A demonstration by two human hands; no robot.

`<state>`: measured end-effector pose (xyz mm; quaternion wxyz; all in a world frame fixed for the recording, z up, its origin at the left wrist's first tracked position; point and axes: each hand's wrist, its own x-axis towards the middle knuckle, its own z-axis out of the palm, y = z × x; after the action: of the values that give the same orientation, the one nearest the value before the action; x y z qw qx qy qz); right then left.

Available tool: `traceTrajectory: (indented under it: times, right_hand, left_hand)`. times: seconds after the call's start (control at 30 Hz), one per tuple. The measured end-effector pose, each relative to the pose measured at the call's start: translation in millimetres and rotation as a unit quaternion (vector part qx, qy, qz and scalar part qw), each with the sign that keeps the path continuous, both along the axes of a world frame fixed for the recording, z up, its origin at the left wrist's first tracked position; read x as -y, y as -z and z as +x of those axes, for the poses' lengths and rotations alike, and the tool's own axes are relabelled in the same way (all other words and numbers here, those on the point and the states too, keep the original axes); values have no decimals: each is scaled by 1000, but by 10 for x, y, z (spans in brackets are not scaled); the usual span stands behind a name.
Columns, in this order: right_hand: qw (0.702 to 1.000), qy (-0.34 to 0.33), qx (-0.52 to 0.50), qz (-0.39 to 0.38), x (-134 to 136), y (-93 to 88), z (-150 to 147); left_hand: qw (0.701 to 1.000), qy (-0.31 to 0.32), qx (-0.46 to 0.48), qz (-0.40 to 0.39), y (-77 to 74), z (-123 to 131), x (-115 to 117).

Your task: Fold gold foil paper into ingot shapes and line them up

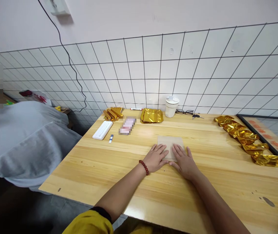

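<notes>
A flat rectangle of brown paper or thin card [170,140] lies on the wooden table [119,175]. My left hand [155,158] rests flat on its left part, fingers spread, a red bead bracelet around the wrist. On the right part lies my right hand [183,162], also flat with the fingers stretched out. Both thumbs point inward and almost meet at the sheet's near edge. Each hand covers some of the sheet and grips nothing.
Along the back stand folded gold foil pieces [151,116], a white lidded cup [171,106], glasses [184,112] and keys [197,116]. Left are a white case [102,130] and a glue stick [111,138]. A twisted gold foil strip [248,139] lies right, beside a black-framed panel [263,125].
</notes>
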<state>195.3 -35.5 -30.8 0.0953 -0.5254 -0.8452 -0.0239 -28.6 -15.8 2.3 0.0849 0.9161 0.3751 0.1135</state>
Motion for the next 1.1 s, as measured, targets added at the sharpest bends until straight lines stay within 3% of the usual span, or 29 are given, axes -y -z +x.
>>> traceTrajectory:
  times: [0.47, 0.77, 0.9, 1.1]
  right_hand:
    - [988, 142, 22, -47, -39, -54, 59]
    - [987, 155, 8, -47, -47, -15, 111]
    - [995, 94, -18, -14, -47, 6, 128]
    - [995, -93, -22, -13, -29, -71, 140]
  left_hand:
    - [1000, -3, 3, -6, -26, 10, 0]
    - [1000, -4, -1, -7, -13, 1, 14]
    - [1000, -1, 6, 2, 15, -10, 8]
    - [1000, 1, 8, -4, 2, 3, -1]
